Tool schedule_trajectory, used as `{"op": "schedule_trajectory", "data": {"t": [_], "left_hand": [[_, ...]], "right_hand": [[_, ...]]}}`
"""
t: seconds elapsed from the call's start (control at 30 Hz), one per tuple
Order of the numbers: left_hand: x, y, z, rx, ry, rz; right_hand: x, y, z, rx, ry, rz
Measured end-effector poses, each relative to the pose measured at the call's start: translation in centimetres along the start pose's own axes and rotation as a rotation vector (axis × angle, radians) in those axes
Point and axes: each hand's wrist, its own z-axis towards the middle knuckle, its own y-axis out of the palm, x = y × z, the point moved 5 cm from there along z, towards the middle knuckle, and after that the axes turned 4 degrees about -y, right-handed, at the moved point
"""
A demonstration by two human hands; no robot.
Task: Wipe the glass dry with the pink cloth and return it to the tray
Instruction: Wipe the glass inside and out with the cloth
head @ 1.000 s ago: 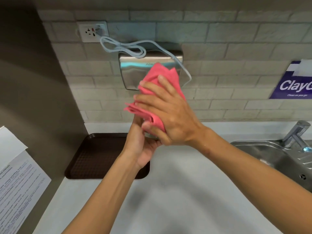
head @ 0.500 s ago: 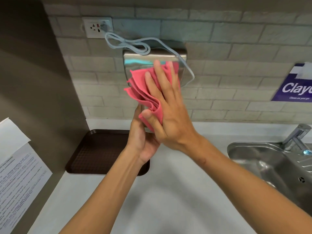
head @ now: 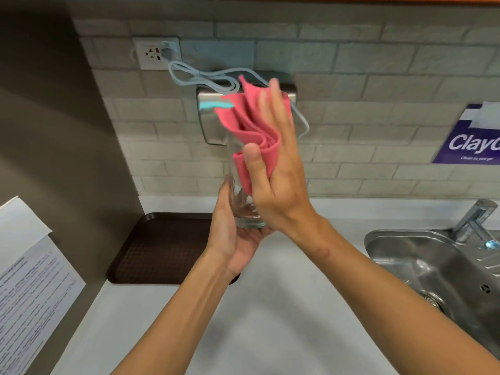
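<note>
Two bare hands meet above the white table, both raised in front of the tiled wall. The left hand cups the base of a tall clear glass, holding it upright from below and from its left side; its fingers are curled around the lower part of the glass, mostly hidden behind it. The right hand presses a folded pink cloth against the right side of the glass, with the thumb lying across the front of the cloth and the other fingers stretched upward, nearly straight and blurred at the tips. The cloth is pinched between thumb and palm, and its loose folds fan out above the rim of the glass. The glass is held in the air, clear of the table, above and to the right of a dark brown tray. The tray lies flat on the table against the wall, at the left corner. A steel sink with a tap sits at the right. Behind the cloth a steel box is fixed to the wall, with a pale cable running to a socket. A blue sign is on the wall at the right, and printed paper sheets hang at the left edge.
</note>
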Motion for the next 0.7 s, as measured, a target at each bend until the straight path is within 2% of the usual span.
{"op": "schedule_trajectory", "data": {"t": [0.13, 0.27, 0.33, 0.43, 0.5, 0.6, 0.67, 0.7], "left_hand": [[0.5, -0.3, 0.1, 0.011, 0.019, 0.003], [0.7, -0.8, 0.2, 0.058, 0.024, 0.007], [0.3, -1.7, 0.3, 0.050, 0.011, 0.018], [-1.2, -3.2, 0.2, 0.033, -0.064, 0.109], [-1.3, -2.9, -0.3, 0.051, -0.036, 0.165], [-0.1, -0.4, -0.4, -0.031, 0.095, 0.095], [0.0, 0.6, -0.5, -0.030, 0.031, 0.031], [0.0, 0.5, -0.3, -0.002, 0.023, 0.035]], "right_hand": [[1.5, 0.5, -2.7, 0.017, 0.332, 0.225], [0.9, 0.8, -6.1, -0.009, 0.393, 0.187], [-0.3, 1.0, -7.0, -0.046, 0.306, 0.076], [-2.9, 1.8, -6.9, -0.155, -0.033, -0.176], [-3.8, 2.1, -5.5, -0.192, -0.162, -0.240], [-3.5, 0.8, -2.0, -0.088, -0.177, -0.227], [-2.8, -0.3, 0.0, 0.010, -0.146, -0.137], [-2.1, -0.6, 0.5, 0.055, -0.074, -0.035]]}}
